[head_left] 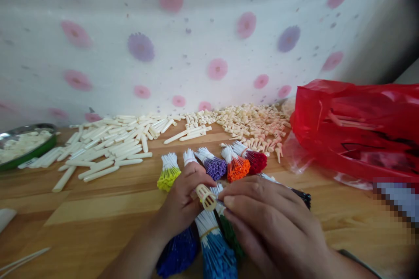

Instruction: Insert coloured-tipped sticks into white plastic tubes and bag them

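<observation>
My left hand (181, 200) is closed round a small cream plastic slotted cap (207, 197), pinched between thumb and fingers. My right hand (265, 218) lies beside it with fingers pressed together, their tips touching the white ends of a blue bundle of thin sticks (214, 244). Under the hands lie a dark blue bundle (178, 253) and a green bundle (231, 231). Just beyond the hands stand yellow (168, 174), purple (212, 165), orange (236, 165) and dark red (255, 159) bundles on the wooden table (98, 209).
A spread of cream plastic tubes (111, 146) covers the table's far left. A heap of small cream caps (252, 124) lies at the back centre. A red plastic bag (356, 126) sits right, a green-rimmed metal tray (24, 144) far left. A flowered cloth (196, 35) hangs behind.
</observation>
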The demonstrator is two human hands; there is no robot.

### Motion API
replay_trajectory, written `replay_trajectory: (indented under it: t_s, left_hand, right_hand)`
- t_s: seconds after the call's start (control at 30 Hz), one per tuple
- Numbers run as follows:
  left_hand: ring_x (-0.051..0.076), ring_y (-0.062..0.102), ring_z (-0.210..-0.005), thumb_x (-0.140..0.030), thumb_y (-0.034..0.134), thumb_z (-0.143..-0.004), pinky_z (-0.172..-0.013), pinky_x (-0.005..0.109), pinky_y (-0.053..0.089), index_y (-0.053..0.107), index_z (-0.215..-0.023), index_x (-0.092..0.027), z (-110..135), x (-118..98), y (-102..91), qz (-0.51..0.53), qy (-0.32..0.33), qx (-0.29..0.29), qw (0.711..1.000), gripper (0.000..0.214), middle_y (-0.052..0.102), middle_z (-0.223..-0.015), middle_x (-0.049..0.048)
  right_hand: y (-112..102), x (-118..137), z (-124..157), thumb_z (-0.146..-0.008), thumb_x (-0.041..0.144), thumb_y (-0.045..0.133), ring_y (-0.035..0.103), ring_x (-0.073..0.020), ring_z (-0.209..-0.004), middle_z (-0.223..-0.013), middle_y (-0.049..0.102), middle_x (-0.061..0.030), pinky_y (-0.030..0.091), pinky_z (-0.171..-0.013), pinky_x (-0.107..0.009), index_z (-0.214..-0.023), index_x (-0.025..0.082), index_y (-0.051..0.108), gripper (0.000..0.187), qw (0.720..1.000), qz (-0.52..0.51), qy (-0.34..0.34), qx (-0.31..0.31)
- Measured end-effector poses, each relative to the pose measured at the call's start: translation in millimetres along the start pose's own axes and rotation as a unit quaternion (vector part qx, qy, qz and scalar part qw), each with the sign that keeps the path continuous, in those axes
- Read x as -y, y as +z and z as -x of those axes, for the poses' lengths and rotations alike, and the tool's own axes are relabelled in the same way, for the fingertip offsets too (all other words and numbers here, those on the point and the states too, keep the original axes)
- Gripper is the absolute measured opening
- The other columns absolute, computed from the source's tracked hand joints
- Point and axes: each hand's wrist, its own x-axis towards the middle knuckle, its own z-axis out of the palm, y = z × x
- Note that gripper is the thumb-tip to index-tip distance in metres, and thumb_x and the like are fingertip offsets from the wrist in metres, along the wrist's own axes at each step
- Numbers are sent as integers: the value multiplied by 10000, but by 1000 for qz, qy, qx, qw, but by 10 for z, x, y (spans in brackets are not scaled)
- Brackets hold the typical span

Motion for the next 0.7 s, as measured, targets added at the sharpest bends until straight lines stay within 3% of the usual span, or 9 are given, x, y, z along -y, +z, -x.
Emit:
replay_trajectory:
  t_s: [0.2,0.37,0.5,0.7]
  left_hand:
    - [169,552,-755,-244,531,-873,-653,266,408,569,-843,-193,-12,25,-38,-165,24,-52,985,70,568,-778,14]
    - [219,537,-825,-413,435,-909,-714,327,421,549,-996,-189,-8,-49,-109,-230,25,-6,973,266,564,-870,58]
    - [245,505,-952,-410,312,-946,-832,379,412,484,-1154,-189,4,-78,-131,-217,12,27,976,349,540,-1014,102]
    - [242,506,-877,-457,291,-940,-775,371,404,537,-1065,-183,-3,-69,-104,-250,26,-4,968,389,540,-951,90]
  right_hand:
    - [275,-221,116,-803,69,605,582,-127,-700,-761,627,-54,500,-607,-238,-894,144,655,128,997,-42,67,-1]
    - [315,-299,135,-804,88,622,573,-124,-699,-745,599,-44,486,-605,-236,-857,145,656,85,990,-88,106,-1]
    - [274,-311,140,-822,70,571,567,-141,-736,-805,614,-54,490,-632,-263,-946,159,651,173,995,-38,87,14]
    - [314,-336,178,-806,80,574,539,-149,-683,-773,614,-45,453,-603,-284,-885,179,646,146,998,50,40,5]
